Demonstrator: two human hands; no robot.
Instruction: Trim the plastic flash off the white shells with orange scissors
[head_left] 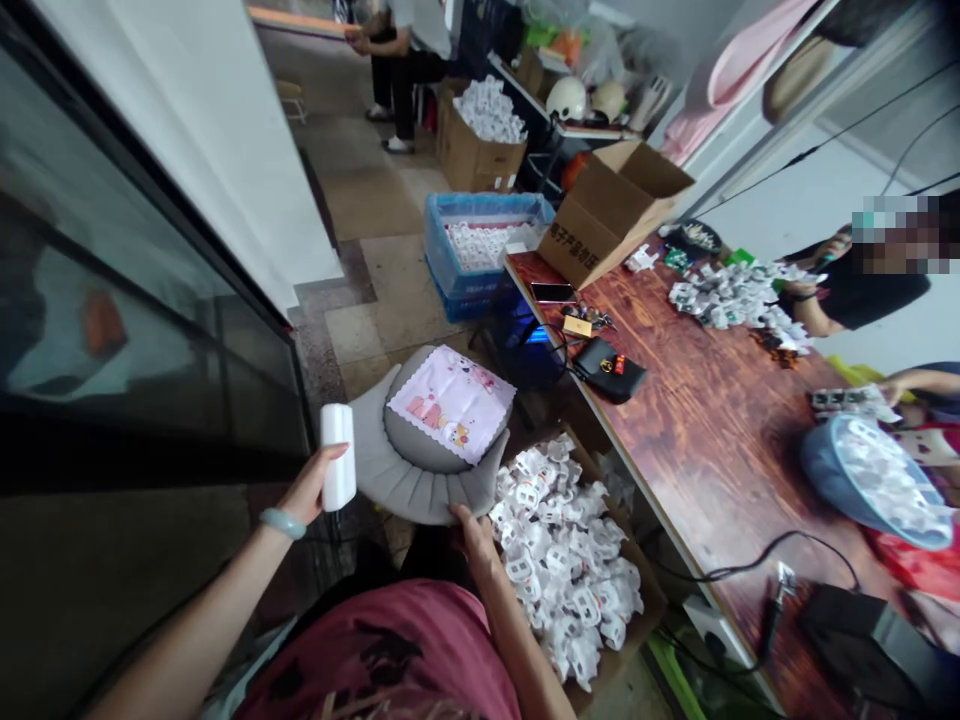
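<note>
My left hand (311, 487) is closed around a white, rounded rectangular object (337, 457) that looks like a power bank; its exact kind is not clear. A green bangle circles that wrist. In front of me is a grey padded chair (367, 430) with a pleated back, and a pink cloth (453, 398) with cartoon prints lies on its seat. With my right hand (474, 540) I grip the chair's near rim, the fingertips partly hidden. Just right of that hand, a cardboard box holds a heap of white plastic parts (559, 540).
A wooden table (675, 430) runs along the right, bearing an open carton (611, 215), a black pouch (609, 370), a blue basin (832, 470) and cables. Co-workers sit beyond it and at the back. A blue crate (480, 205) stands ahead; a glass door (150, 250) is left.
</note>
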